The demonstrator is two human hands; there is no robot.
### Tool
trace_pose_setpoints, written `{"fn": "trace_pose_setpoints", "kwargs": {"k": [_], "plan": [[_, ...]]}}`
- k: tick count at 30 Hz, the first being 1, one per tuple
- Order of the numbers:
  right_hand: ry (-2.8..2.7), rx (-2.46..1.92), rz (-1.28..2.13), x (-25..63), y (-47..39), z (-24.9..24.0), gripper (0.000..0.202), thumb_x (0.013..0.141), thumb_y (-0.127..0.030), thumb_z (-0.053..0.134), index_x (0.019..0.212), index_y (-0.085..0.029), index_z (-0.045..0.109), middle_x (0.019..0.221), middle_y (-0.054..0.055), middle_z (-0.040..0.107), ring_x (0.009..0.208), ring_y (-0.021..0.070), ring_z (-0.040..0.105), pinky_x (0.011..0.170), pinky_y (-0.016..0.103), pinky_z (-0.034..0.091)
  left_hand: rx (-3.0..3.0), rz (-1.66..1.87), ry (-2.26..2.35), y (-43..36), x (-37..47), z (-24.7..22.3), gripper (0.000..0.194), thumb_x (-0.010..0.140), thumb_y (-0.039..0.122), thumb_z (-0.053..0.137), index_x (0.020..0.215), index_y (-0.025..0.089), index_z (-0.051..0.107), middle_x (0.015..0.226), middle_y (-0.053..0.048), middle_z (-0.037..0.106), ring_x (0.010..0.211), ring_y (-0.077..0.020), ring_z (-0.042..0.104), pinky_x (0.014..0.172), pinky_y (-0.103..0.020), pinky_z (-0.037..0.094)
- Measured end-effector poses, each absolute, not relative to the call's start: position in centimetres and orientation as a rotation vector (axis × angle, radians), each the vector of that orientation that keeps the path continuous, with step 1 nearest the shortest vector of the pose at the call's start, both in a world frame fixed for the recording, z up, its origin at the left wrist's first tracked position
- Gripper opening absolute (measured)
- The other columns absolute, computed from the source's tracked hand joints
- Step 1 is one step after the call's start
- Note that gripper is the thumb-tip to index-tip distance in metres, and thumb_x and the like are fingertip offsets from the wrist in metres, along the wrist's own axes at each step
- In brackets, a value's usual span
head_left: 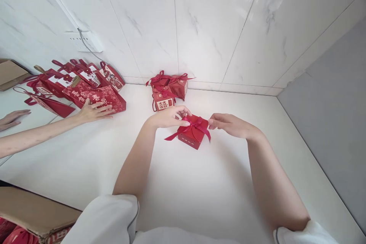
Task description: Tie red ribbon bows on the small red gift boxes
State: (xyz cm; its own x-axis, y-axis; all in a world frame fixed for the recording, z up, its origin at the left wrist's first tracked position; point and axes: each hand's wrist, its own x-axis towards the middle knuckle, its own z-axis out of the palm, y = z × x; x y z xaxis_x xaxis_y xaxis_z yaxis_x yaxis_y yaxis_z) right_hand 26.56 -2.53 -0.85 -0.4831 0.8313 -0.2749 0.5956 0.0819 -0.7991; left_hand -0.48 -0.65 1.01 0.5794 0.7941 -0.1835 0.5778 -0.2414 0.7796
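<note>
A small red gift box point(189, 138) with pale lettering along its front side sits on the white counter in front of me. Its top is tied with a red ribbon point(196, 123) in a bow, the tails hanging to the left and right. My left hand point(169, 116) reaches over the box's left side, thumb and fingers closed at the bow's left loop. At the right edge, my right hand point(231, 124) is closed in a pinch at the bow's right side. The fingertips partly cover what they grip.
Several red gift boxes point(163, 103) with bows stand stacked by the tiled wall. At left, another person's hand point(94, 111) touches red gift bags point(114, 101) grouped in rows. A cardboard carton point(37, 209) holding red items is at lower left; a socket point(84, 41) is on the wall.
</note>
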Motion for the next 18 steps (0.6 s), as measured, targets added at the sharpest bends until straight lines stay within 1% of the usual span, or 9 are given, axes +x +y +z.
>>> {"fn": "trace_pose_setpoints", "kwargs": {"k": [2, 4, 6, 9, 12, 15, 18], "plan": [[-1.963, -1.397, 1.285, 26.3, -2.2, -1.3, 0.035, 0.087, -0.056, 0.043, 0.094, -0.026, 0.060, 0.104, 0.003, 0.064, 0.095, 0.0210, 0.056, 0.081, 0.034, 0.044, 1.900, 0.341, 1.108, -0.6, -1.0, 1.2, 0.039, 0.076, 0.045, 0.063, 0.108, 0.024, 0.060, 0.110, -0.004, 0.058, 0.098, -0.0168, 0.055, 0.081, -0.029, 0.045], [-1.870, -1.308, 1.212, 25.5, -1.9, -2.0, 0.035, 0.089, -0.054, 0.041, 0.101, -0.027, 0.060, 0.114, 0.003, 0.061, 0.104, 0.0212, 0.053, 0.090, 0.037, 0.041, 1.911, 0.301, 1.130, -0.5, -1.2, 1.2, 0.036, 0.075, 0.044, 0.064, 0.104, 0.022, 0.061, 0.108, -0.004, 0.059, 0.094, -0.0164, 0.055, 0.078, -0.029, 0.044], [-1.833, -1.211, 1.237, 24.6, -1.6, -2.6, 0.035, 0.090, -0.053, 0.041, 0.105, -0.028, 0.060, 0.118, 0.002, 0.059, 0.107, 0.0207, 0.052, 0.094, 0.038, 0.039, 1.939, 0.241, 1.147, -0.4, -1.1, 1.2, 0.033, 0.073, 0.042, 0.065, 0.098, 0.021, 0.062, 0.102, -0.003, 0.060, 0.088, -0.0162, 0.055, 0.074, -0.028, 0.043], [-1.809, -1.069, 1.442, 23.5, -1.5, -3.3, 0.036, 0.090, -0.053, 0.042, 0.104, -0.024, 0.059, 0.107, 0.003, 0.063, 0.093, 0.0186, 0.056, 0.089, 0.037, 0.042, 1.948, 0.226, 1.138, -0.4, -0.9, 1.1, 0.031, 0.072, 0.041, 0.065, 0.095, 0.020, 0.062, 0.097, -0.004, 0.061, 0.085, -0.0164, 0.055, 0.071, -0.028, 0.043], [-1.794, -0.985, 1.557, 23.3, -1.7, -3.5, 0.036, 0.089, -0.053, 0.045, 0.096, -0.021, 0.057, 0.098, 0.004, 0.065, 0.083, 0.0163, 0.057, 0.084, 0.035, 0.044, 1.929, 0.218, 1.075, -0.4, -0.8, 1.3, 0.031, 0.075, 0.040, 0.062, 0.098, 0.020, 0.061, 0.099, -0.004, 0.061, 0.083, -0.0151, 0.056, 0.071, -0.027, 0.043], [-1.811, -1.016, 1.561, 23.5, -1.9, -3.4, 0.038, 0.087, -0.056, 0.047, 0.089, -0.020, 0.056, 0.100, 0.004, 0.065, 0.084, 0.0165, 0.058, 0.084, 0.035, 0.044, 1.939, 0.162, 1.048, -0.6, -0.9, 1.6, 0.028, 0.077, 0.042, 0.060, 0.092, 0.019, 0.061, 0.097, -0.003, 0.061, 0.080, -0.0140, 0.056, 0.068, -0.026, 0.042], [-1.868, -1.081, 1.524, 23.5, -2.1, -3.0, 0.041, 0.086, -0.059, 0.046, 0.091, -0.020, 0.059, 0.105, 0.005, 0.063, 0.090, 0.0181, 0.057, 0.087, 0.035, 0.043, 1.964, 0.094, 1.052, -0.8, -0.9, 1.8, 0.031, 0.079, 0.047, 0.057, 0.088, 0.019, 0.063, 0.091, -0.002, 0.061, 0.076, -0.0138, 0.055, 0.065, -0.025, 0.040]]}}
